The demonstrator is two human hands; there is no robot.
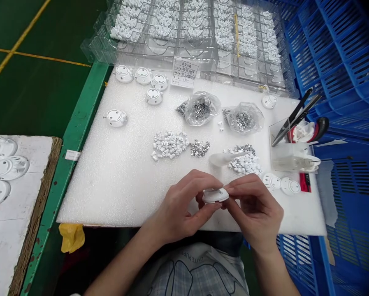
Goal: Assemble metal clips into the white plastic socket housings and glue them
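A small round white plastic housing (215, 195) is held between both hands over the near edge of the white foam pad (116, 185). My left hand (184, 207) cups it from below and the left, fingers curled round it. My right hand (254, 207) pinches its right rim with thumb and forefinger. Just beyond the hands lie a heap of small white plastic pieces (169, 144), a small heap of metal clips (199, 149) and a second mixed heap (245, 161). Two round white discs (281, 183) lie right of my right hand.
Several finished white housings (142, 82) sit at the pad's far left. Two clear bags of metal parts (215, 111), clear blister trays (196, 33), a paper label (184, 74), scissors in a clear holder (292, 123), blue crates (341, 61) on the right, a board with white covers (2, 172) on the left.
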